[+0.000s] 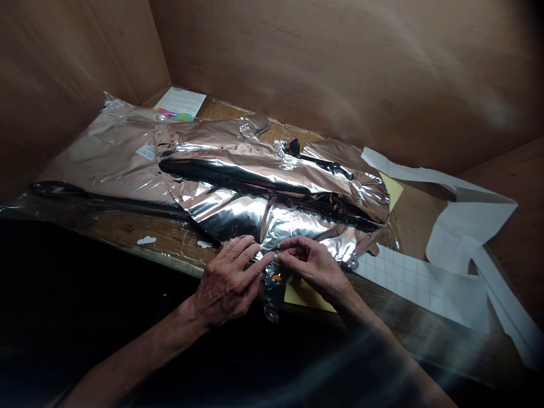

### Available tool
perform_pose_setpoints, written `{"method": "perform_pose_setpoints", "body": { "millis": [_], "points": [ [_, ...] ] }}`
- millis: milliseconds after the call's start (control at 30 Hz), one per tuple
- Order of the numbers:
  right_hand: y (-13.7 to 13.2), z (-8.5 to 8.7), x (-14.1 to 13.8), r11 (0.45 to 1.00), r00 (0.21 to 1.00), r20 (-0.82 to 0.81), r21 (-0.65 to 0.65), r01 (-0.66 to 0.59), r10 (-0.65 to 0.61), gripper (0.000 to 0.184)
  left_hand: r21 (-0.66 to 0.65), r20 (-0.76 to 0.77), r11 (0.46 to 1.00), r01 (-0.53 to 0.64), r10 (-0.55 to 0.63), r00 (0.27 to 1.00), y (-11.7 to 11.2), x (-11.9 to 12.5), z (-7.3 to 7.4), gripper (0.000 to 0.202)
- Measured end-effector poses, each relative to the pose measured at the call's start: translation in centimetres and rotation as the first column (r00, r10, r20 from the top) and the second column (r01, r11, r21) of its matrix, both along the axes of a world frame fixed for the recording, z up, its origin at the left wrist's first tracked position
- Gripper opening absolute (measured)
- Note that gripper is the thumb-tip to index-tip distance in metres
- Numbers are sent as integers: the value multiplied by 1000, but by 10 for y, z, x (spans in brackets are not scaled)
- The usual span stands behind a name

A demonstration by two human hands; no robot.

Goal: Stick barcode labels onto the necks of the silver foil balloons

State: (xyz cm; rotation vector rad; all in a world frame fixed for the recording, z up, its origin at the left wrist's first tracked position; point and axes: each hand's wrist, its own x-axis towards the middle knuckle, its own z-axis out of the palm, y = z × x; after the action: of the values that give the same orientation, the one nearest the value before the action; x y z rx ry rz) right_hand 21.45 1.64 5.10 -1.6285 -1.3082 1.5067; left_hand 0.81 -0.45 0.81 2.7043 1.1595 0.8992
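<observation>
A shiny foil balloon [221, 195], deflated and creased, lies across the wooden work surface. Its narrow foil tail [274, 294] bears a small orange mark and hangs over the front edge. My left hand [232, 277] lies on the foil beside the tail, palm down, with its fingers stretched out. Its index finger reaches to the fingertips of my right hand [312, 263]. That hand is closed in a pinch at the top of the tail. Something small and pale shows between its finger and thumb, too small to make out.
Clear plastic packaging [102, 153] covers the left side. A printed card [181, 103] lies behind. White gridded backing paper [425, 283] curls at the right, near yellow paper [308, 294]. Small white cutouts [147, 240] lie near the front edge. Wooden panels [340, 68] enclose the surface.
</observation>
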Motion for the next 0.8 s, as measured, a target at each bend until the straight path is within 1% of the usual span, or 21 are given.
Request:
{"method": "perform_pose_setpoints", "body": {
  "millis": [67,133,200,267,300,400,467,500,533,567,633,667,700,733,800],
  "points": [
    [-3,0,-2,1000,999,39,28,2,-3,40,-11,-21,1000,-2,2,1000,-1,0,0,44],
    [-7,0,-7,994,988,153,110,14,-31,32,-19,-24,1000,-6,5,1000,-2,0,0,42],
    [-12,1,-11,977,952,295,212,12,-76,27,-24,-18,1000,-9,9,1000,-3,0,-1,41],
    [-15,3,-14,965,917,387,262,-10,-96,24,-29,-18,1000,-4,4,1000,-3,0,-1,42],
    [-15,4,-15,966,911,403,257,-21,-88,24,-29,-21,1000,0,-1,1000,-3,0,-1,42],
    [-12,4,-14,977,923,382,206,-46,-37,23,-19,-35,1000,8,-9,999,-3,-1,-1,44],
    [-8,2,-13,977,917,399,200,-70,-16,21,-12,-43,1000,10,-10,999,-3,-1,-2,45],
    [-7,0,-12,972,896,444,221,-82,-26,18,-11,-44,1000,11,-11,999,-3,-1,-2,44],
    [-7,-1,-10,962,858,512,255,-96,-51,16,-13,-45,1000,10,-10,999,-3,-1,-3,44],
    [-8,-3,-8,948,804,589,296,-117,-85,15,-16,-44,1000,9,-10,999,-3,-1,-4,44],
    [-13,-4,-1,897,675,713,405,-177,-189,12,-25,-36,1000,8,-9,999,-3,-1,-4,44],
    [-18,-4,4,855,629,740,467,-224,-239,12,-29,-29,1000,8,-9,1000,-3,-1,-4,44],
    [-23,-4,9,806,607,749,518,-287,-265,13,-33,-22,999,9,-10,1000,-3,-2,-4,44],
    [-28,-3,15,750,605,751,555,-360,-265,14,-37,-15,999,13,-14,1000,-3,-2,-4,43],
    [-38,-2,24,616,610,761,593,-518,-220,19,-51,-3,998,24,-24,1000,-3,-2,-2,42]
  ]
}}
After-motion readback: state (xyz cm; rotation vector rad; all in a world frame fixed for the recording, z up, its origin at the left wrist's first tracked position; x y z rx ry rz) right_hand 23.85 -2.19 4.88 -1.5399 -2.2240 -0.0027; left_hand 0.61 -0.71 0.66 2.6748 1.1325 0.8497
